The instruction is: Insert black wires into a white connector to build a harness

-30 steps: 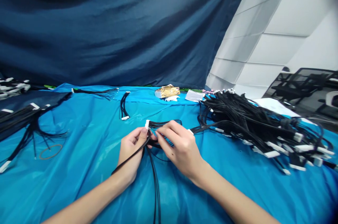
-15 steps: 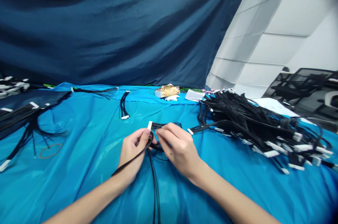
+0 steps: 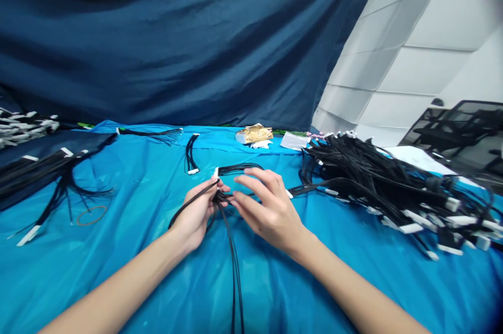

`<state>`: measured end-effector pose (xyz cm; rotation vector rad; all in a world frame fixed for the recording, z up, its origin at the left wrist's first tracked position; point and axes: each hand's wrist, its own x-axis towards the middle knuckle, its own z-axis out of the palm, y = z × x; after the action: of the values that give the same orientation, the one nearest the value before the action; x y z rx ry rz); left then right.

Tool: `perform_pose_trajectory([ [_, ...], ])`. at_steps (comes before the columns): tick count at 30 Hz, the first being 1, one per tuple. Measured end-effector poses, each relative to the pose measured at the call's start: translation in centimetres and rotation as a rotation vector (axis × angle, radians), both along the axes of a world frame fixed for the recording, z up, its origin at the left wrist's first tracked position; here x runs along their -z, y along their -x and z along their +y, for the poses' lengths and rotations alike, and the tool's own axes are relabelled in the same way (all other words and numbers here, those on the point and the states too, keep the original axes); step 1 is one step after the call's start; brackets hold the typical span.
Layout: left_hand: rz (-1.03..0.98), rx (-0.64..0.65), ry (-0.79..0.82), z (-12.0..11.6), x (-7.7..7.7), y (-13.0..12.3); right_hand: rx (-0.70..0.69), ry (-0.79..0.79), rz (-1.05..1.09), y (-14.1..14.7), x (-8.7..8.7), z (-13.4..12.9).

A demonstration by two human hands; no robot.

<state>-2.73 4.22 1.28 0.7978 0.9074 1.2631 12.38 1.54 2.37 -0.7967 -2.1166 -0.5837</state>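
My left hand [image 3: 196,216] is closed around a black wire harness [image 3: 232,250], near the middle of the blue-covered table. A white connector [image 3: 216,172] on this harness sticks up above the thumb. Some wires run right from the connector, one loop bends over my left wrist, and several strands hang toward the front edge. My right hand [image 3: 271,211] is just right of the bundle. Its fingers are spread and bent, with the lowest fingertips at the wires; whether they touch is hard to see.
A big pile of black harnesses [image 3: 365,176] with white connectors lies right. More harnesses [image 3: 58,166] lie left, near a brown rubber band [image 3: 91,215]. At the back are a short harness [image 3: 191,153], a gold packet [image 3: 255,135] and a white paper [image 3: 294,140].
My right hand's fingers have come apart from their pinch on the wires. The connector in my left hand has moved slightly up and left, and the wires below have spread out.
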Motion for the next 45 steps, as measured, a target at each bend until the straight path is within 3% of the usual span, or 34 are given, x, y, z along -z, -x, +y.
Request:
perform_pose_trajectory([
  [5,-0.053,-0.064,0.075,0.6,-0.5,0.2,-0.17,0.038,-0.165,-0.2,0.2,0.5],
  [17,-0.084,-0.046,0.15,0.5,-1.2,0.3,-0.033,0.149,-0.106,-1.1,-0.1,0.7],
  [22,-0.167,-0.118,0.206,0.3,-1.5,-0.1,-0.094,0.063,-0.056,-0.3,0.5,0.4],
  [26,-0.164,-0.127,0.22,-0.1,-1.5,-0.6,-0.163,-0.006,-0.157,0.1,1.1,0.3],
  [45,-0.192,-0.112,0.169,-1.0,-1.2,-1.1,-0.152,-0.117,-0.158,0.7,1.7,0.4],
])
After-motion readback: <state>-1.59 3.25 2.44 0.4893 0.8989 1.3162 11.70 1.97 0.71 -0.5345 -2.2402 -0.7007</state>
